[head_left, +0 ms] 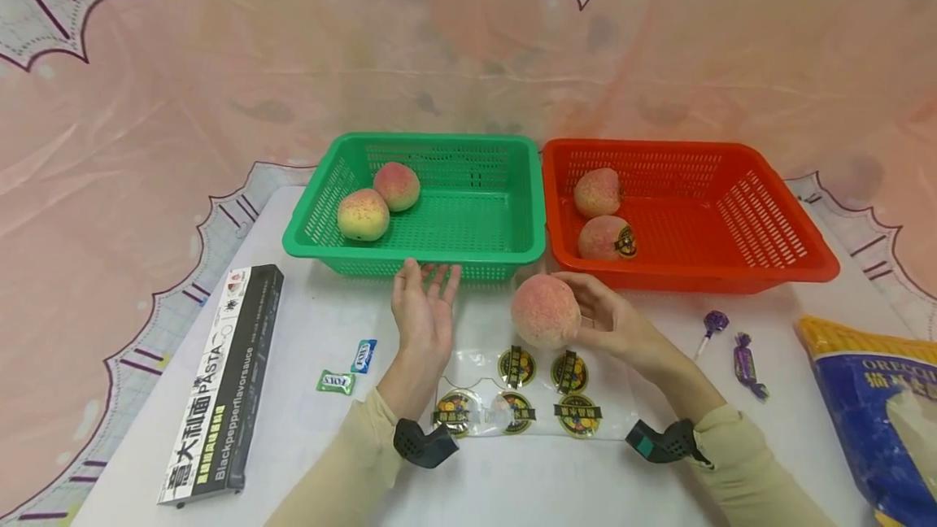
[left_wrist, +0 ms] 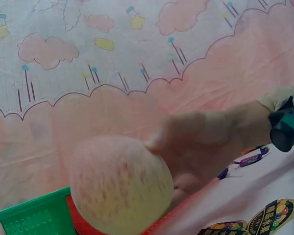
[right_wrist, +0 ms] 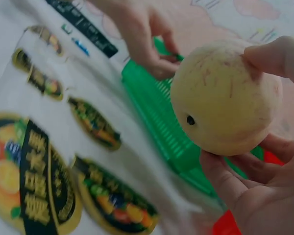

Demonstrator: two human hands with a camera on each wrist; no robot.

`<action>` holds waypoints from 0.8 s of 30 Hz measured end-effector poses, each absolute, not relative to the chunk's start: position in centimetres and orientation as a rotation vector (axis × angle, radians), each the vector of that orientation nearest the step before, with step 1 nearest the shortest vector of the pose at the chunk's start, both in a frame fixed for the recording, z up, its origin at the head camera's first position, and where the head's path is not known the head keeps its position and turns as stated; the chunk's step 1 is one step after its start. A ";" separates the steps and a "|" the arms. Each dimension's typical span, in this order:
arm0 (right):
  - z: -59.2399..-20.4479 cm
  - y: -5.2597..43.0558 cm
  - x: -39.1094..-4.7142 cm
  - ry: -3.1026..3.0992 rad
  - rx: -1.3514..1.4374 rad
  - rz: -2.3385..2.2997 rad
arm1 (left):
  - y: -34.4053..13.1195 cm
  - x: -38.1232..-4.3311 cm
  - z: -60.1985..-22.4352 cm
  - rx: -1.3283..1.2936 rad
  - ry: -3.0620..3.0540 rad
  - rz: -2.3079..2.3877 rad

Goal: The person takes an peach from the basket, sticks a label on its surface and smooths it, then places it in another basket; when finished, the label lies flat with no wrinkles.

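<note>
Peach [head_left: 545,311] in R hand [head_left: 621,322], 2 in grn bskt [head_left: 461,222], 2 in red bskt [head_left: 681,234]

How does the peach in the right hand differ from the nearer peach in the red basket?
The held peach is gripped by the right hand, while the basket peach rests in the red basket. No sticker shows on the held peach; the basket peach bears a black-and-gold sticker. Both are roundish, with pinkish skin.
</note>
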State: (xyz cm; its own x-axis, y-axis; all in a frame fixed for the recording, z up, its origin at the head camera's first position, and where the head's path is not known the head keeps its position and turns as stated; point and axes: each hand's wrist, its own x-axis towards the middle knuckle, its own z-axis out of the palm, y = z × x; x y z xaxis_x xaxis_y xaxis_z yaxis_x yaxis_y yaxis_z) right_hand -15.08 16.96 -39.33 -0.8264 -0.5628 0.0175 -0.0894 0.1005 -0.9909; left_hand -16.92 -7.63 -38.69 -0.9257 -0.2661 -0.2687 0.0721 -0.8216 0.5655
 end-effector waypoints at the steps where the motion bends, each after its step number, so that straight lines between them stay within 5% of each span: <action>1: -39.8 17.0 -15.2 2.039 -0.616 -1.762 | -7.6 -17.0 -38.7 0.505 -0.844 -2.793; 24: -43.5 17.2 -15.8 2.159 -0.542 -1.701 | -8.2 -17.4 -40.1 0.389 -0.864 -2.917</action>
State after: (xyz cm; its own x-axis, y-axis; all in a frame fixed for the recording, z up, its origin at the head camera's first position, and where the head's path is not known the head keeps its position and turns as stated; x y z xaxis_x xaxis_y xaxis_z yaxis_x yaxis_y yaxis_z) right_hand -15.81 17.17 -43.47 -0.8701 -0.4921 -0.0284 -0.0875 0.2108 -0.9736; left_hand -17.44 -8.25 -40.10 -0.9650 -0.1424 -0.2202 -0.0004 -0.8388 0.5445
